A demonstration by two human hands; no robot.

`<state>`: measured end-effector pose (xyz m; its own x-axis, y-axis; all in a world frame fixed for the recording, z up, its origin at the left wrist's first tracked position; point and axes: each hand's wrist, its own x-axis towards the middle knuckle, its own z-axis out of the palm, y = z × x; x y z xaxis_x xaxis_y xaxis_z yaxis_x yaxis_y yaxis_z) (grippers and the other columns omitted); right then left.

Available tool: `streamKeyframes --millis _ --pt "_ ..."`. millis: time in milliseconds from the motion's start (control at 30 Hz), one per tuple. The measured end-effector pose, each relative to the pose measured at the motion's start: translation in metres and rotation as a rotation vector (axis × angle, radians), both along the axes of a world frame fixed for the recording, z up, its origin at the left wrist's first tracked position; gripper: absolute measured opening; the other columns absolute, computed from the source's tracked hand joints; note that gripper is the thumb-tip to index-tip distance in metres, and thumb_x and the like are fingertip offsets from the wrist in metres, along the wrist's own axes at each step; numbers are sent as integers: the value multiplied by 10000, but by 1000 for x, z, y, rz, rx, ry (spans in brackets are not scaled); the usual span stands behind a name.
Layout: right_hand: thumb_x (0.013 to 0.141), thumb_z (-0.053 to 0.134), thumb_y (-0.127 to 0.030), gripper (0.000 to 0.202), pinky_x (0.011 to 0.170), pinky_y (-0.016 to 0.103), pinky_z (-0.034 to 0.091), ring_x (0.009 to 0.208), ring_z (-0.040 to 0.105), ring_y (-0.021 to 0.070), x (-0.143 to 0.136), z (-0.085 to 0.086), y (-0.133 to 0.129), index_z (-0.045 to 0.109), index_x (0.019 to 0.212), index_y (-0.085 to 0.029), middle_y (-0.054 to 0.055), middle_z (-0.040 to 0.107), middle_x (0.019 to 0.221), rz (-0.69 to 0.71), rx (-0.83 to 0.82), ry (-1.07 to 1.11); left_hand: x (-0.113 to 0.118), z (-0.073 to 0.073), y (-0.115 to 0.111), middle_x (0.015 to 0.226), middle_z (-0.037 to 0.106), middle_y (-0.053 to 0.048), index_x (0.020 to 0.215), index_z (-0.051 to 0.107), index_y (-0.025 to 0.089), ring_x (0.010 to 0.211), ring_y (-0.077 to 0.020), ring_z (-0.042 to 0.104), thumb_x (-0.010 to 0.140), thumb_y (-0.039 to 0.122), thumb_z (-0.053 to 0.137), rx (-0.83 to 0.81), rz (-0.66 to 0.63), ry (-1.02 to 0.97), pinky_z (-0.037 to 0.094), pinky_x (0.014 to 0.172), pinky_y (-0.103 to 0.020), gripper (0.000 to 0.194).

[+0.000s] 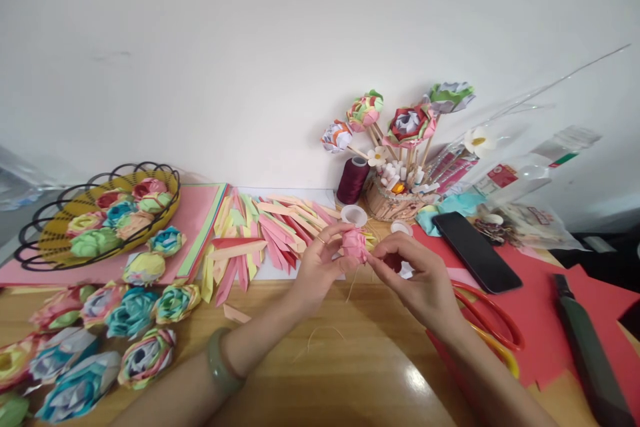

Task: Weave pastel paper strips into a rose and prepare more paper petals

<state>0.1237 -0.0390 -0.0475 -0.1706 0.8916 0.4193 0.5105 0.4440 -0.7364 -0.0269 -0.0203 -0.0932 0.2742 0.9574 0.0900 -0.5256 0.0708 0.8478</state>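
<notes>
A small pink paper flower [355, 246] sits between the thumb and fingers of my left hand [324, 260], above the wooden table. My right hand [417, 273] has thumb and forefinger pinched together at the flower's right end; whether thread is in that pinch too is hidden. Thin pale thread [353, 285] hangs below the flower, and a loose curl of it lies on the tabletop. Left of my hands, folded paper strips [273, 230] in pink, yellow, green and red are heaped on white paper.
Finished paper flowers [133, 312] cover the left side, beside a yellow basket [75, 213] with several more. Behind my hands stand a maroon thread spool [352, 180] and a pot [395, 203] of stemmed flowers. To the right lie a phone [477, 252], scissors [493, 320] and red paper [543, 320].
</notes>
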Motion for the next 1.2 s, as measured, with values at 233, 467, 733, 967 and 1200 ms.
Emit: streamKeyframes --millis 233,467,733,967,1200 --pt "771 609 -324 144 487 242 412 564 505 121 5 -5 5 599 779 -181 14 589 669 -5 -242 79 0 1 1 1057 585 -14 1020 596 259 969 -152 515 665 177 706 -18 -11 9 407 836 -276 381" --pt "718 651 -389 237 531 268 439 595 525 137 4 -4 6 614 804 -171 23 593 691 3 -372 216 0 4 0 1062 593 -18 1012 603 254 957 -162 525 649 195 717 -33 -3 17 418 821 -284 385" --pt "703 661 -381 240 513 254 417 579 513 130 6 -3 5 618 795 -164 14 582 668 -12 -417 235 0 4 -1 1104 592 -33 1018 604 248 984 -180 532 650 199 716 -23 -10 25 419 831 -302 388" --pt "751 604 -293 132 463 238 385 517 495 118 4 5 3 616 696 -173 4 589 602 -36 -250 17 -1 2 -1 1140 559 -38 1038 593 255 1009 -174 518 679 198 696 12 -30 64 420 839 -292 378" --pt "762 543 -190 79 539 257 418 580 534 136 0 -1 -2 580 692 -199 10 605 639 -130 7 -203 -1 2 -1 1143 537 -36 1045 599 257 1034 -176 515 680 190 695 85 1 96 413 873 -293 384"
